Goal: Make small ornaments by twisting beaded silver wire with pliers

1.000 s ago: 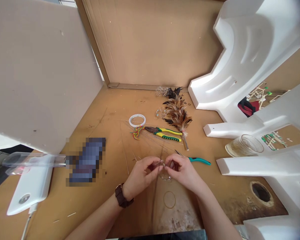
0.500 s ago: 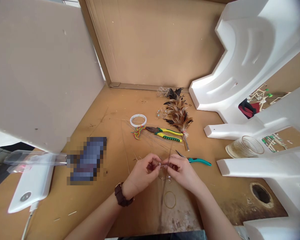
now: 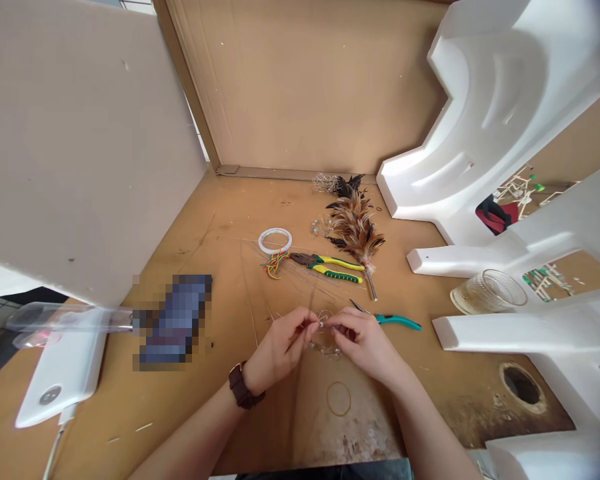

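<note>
Left hand [image 3: 281, 343] and right hand [image 3: 365, 340]: grip narrow, pinching beaded wire [image 3: 331, 352] beside the teal-handled pliers [image 3: 400, 322]. Bead [image 3: 321, 325] exposed between fingertips, apparently accessible; attachment cannot be determined.

Soft, fairly bright light; faint shadows, blurred fingers [image 3: 307, 321], bowed edges.

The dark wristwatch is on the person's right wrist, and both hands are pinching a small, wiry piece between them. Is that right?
Not quite: the head view shows the dark wristwatch on the left wrist. The rest holds: the left hand and right hand pinch a small, wiry piece between them.
</note>
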`<act>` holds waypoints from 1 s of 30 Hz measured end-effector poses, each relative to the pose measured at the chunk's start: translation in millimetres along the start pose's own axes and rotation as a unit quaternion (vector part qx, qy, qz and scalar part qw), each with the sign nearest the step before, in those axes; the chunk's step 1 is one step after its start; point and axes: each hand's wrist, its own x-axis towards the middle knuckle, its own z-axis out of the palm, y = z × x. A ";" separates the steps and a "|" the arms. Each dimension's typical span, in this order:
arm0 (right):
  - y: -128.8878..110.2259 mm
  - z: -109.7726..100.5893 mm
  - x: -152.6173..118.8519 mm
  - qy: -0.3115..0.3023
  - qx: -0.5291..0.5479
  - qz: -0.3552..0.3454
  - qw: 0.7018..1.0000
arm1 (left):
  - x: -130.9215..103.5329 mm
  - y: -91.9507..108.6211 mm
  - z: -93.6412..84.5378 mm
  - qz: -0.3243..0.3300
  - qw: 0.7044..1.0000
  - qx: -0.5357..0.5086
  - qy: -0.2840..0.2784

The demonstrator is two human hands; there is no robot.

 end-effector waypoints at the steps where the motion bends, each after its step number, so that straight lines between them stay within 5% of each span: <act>1: -0.4 0.3 -0.1 -0.003 0.001 -0.002 1.000 | 0.3 0.3 0.4 0.014 1.000 0.023 -0.003; 7: -1.6 1.4 0.0 -0.016 0.020 0.032 0.999 | 2.5 3.2 2.9 0.080 0.985 0.152 -0.021; 21: 4.0 2.9 0.8 -0.003 -0.015 0.041 0.999 | 2.3 -1.1 1.6 0.105 0.929 0.348 -0.071; 25: 6.8 1.7 1.6 -0.003 -0.007 0.023 1.000 | 3.0 1.1 -3.1 0.112 0.942 0.305 -0.081; 30: 5.4 -0.4 1.9 -0.017 0.015 0.022 1.000 | 3.4 2.7 -4.0 0.017 0.996 0.076 -0.041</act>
